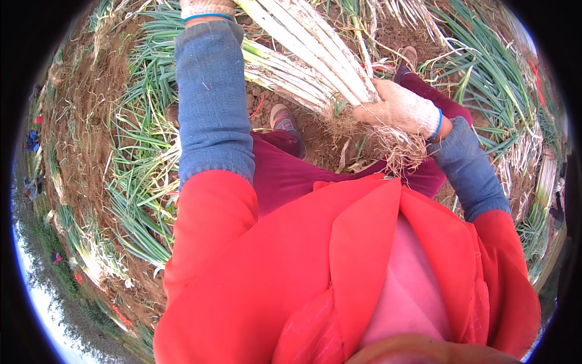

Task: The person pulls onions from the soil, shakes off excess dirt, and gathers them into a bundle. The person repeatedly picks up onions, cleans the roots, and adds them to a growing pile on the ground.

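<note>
My right hand (400, 109), in a cream knit work glove with a blue cuff edge, is closed around the root end of several long white-stemmed green onions (313, 45). Their tangled roots (400, 152) hang below the glove. At the top edge, my left hand (208, 8), gloved the same way, is cut off by the picture's rim near the upper part of the stems; its fingers are hidden. Beneath the held stems lies another bunch of green onions (286, 75), its roots (338, 120) beside my right hand.
Green onion leaves (154, 68) lie on the brown soil at the left, with more green onions (495, 82) at the right. A tied bundle (545, 182) lies at the far right. My shoes (286, 120) stand on the soil. A person (32, 187) is far off at the left.
</note>
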The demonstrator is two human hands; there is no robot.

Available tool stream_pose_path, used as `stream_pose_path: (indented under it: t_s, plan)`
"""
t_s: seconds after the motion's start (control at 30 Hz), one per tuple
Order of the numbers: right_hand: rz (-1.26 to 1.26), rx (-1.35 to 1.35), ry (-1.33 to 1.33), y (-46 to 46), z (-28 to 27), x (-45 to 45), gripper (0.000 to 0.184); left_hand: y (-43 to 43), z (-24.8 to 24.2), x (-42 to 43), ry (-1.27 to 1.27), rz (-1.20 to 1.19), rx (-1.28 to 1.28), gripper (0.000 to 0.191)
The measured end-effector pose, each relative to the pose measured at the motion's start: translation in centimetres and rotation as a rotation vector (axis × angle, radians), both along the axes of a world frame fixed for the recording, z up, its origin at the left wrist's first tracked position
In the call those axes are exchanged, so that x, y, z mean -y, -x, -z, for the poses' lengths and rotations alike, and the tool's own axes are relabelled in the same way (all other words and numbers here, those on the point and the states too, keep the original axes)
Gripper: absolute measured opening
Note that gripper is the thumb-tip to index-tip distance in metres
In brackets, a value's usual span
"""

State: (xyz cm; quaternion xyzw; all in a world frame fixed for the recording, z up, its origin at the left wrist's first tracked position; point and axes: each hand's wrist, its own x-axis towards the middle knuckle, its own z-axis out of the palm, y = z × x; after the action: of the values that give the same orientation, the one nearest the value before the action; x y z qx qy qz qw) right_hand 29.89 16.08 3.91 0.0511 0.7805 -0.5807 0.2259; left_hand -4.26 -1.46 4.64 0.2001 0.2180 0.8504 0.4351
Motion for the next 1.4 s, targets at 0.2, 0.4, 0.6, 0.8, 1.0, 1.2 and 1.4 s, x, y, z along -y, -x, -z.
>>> stream_pose_path:
  t_s: [0.2, 0.4, 0.6, 0.8, 1.0, 1.2, 1.4]
  plan:
    - [-0.125, -0.166, -0.289, 10.0, 7.4, 1.7, 0.062, 7.1, 2.0, 8.9, 0.483, -0.423, 0.019, 0.032]
    - [-0.253, 0.146, -0.613, 12.4, 20.7, 4.6, 0.07, 4.6, 21.6, 11.4, 0.87, -0.702, 0.31, 0.029]
    - [-0.218, 0.425, -0.612, 11.5, 25.8, 3.2, 0.071, 4.9, 27.0, 13.0, 1.421, -0.3, -0.142, 0.048]
    - [-0.187, 0.36, -0.667, 11.0, 25.7, 4.0, 0.062, 6.2, 25.0, 15.6, 2.034, -0.095, -0.819, 0.095]
    - [-0.226, 0.332, -0.739, 11.1, 25.5, 4.1, 0.062, 2.4, 27.5, 15.1, 1.405, -0.578, 0.029, 0.063]
    - [-0.205, 0.277, -0.714, 10.5, 25.8, 4.0, 0.064, 3.6, 29.0, 13.8, 1.433, -0.71, -0.161, 0.042]
    - [-0.252, 0.317, -0.728, 10.5, 25.9, 3.8, 0.064, 4.6, 30.7, 14.7, 1.034, -0.66, -0.045, 0.033]
